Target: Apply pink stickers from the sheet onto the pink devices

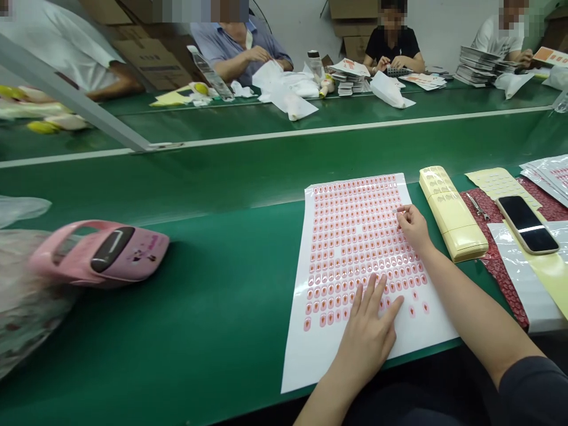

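A large white sheet [295,361] lies on the green table, covered in rows of small pink oval stickers with red-brown marks. Gaps show in a few rows. My left hand [370,322] rests flat on the lower part of this sheet, its fingers spread. Near the sheet's right edge, my right hand [412,228] has thumb and forefinger pinched together on a small pale sticker, mostly hidden by the fingertips. Just right of that hand is a long stack of cream-yellow cards [452,213], bound across its middle.
Right of the cards, a phone [528,225] and small metal clippers [478,206] lie by a red bubble-wrap pouch [506,278]. A pink handled device [119,254] stands at left beside a plastic bag [26,307]. Beyond a raised ledge [284,133], several people work at another table.
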Available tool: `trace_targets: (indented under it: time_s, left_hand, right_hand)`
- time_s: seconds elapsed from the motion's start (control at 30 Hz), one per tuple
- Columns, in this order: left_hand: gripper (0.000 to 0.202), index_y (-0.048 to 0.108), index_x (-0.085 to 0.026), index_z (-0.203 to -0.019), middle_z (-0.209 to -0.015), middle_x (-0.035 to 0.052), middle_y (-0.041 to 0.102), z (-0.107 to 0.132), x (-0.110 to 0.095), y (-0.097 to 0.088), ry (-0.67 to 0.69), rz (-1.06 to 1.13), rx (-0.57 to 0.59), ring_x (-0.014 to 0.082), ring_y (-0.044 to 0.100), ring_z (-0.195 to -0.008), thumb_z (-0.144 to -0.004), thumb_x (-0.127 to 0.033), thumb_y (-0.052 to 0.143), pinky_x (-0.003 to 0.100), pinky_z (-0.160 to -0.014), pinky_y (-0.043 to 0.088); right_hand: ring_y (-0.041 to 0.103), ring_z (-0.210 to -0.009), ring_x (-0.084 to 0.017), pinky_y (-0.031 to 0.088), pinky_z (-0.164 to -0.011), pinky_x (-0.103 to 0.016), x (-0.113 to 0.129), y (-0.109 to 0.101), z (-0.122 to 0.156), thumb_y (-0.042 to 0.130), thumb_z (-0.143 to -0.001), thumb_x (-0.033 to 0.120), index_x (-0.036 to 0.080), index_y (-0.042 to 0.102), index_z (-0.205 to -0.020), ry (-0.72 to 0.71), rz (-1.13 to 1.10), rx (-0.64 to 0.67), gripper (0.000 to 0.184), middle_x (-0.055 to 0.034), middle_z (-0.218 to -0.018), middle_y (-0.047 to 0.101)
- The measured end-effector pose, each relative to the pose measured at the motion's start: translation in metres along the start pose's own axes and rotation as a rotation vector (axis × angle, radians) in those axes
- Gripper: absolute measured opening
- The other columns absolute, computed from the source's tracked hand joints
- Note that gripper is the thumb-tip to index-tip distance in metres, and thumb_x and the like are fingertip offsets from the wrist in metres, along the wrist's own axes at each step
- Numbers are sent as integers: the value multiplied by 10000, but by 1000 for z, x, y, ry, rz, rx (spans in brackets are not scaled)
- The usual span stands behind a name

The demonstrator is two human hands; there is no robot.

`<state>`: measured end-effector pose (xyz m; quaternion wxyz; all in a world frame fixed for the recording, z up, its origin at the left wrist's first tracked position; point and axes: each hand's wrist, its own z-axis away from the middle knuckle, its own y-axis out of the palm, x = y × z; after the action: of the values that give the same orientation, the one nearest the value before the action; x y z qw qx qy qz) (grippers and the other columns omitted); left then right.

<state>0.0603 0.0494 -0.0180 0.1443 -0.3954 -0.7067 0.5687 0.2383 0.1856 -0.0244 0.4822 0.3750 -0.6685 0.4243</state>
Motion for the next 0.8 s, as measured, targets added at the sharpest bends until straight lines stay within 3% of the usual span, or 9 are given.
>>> trace_targets:
  time_s: [0.2,0.37,0.57,0.8]
  left_hand:
    - [466,521,-244,-1207,-1404,150,341,-11,-5,5,13,4,76,347,196,-1320,-770,-90,471,558,-1004,310]
    - [447,539,-230,-1183,-1387,149,366,-8,-5,5,51,43,58,331,192,-1327,-772,-80,450,539,-1003,326]
    - [327,635,-209,-999,-1333,140,436,-6,-5,2,93,121,-32,314,211,-1327,-771,-75,442,516,-1004,341]
    - [342,604,-215,-1078,-1315,137,460,-9,-9,0,131,76,4,308,271,-1307,-777,-130,464,501,-995,355]
  right_hand:
    - [461,-475,-117,381,-554,-254,-2,1,-1,458,-739,328,219,482,-779,-2,0,1,118,91,-470,388]
    - [468,-483,-119,380,-556,-254,-2,1,-1,461,-742,334,218,487,-786,0,0,6,127,88,-476,398]
    - [463,-479,-118,377,-546,-253,-2,1,-1,456,-739,340,216,485,-789,4,-12,8,137,89,-481,386]
    - [464,-478,-120,376,-539,-252,-1,1,-1,457,-727,335,220,481,-779,9,-15,9,129,90,-478,384]
